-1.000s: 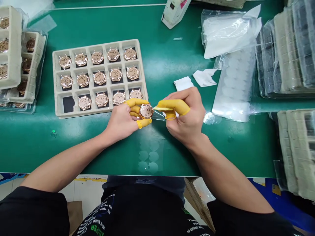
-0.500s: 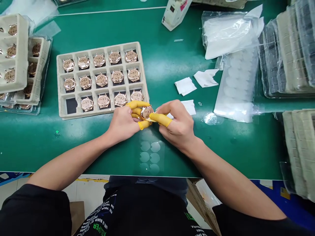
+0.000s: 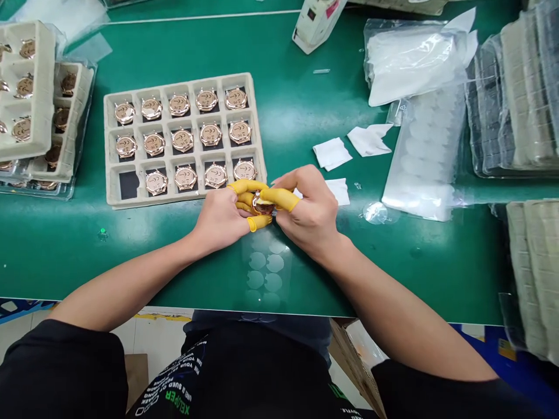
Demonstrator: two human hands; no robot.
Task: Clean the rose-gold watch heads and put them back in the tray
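I see fourteen of fifteen pockets filled in the beige moulded tray; the left hand grasps a round rose-gold metal watch case, apparently unfinished; the right hand's grip I cannot tell.

Worktable: grn. Tray: off-wht; inserts: blk. Tray watch cases: rose gold w/ dk print. Held watch case: rose gold. Slim pc. at it: pale ylw. Finger cots: ylw. Wipes: wht. Shirt: blk w/ wht & grn lettering.
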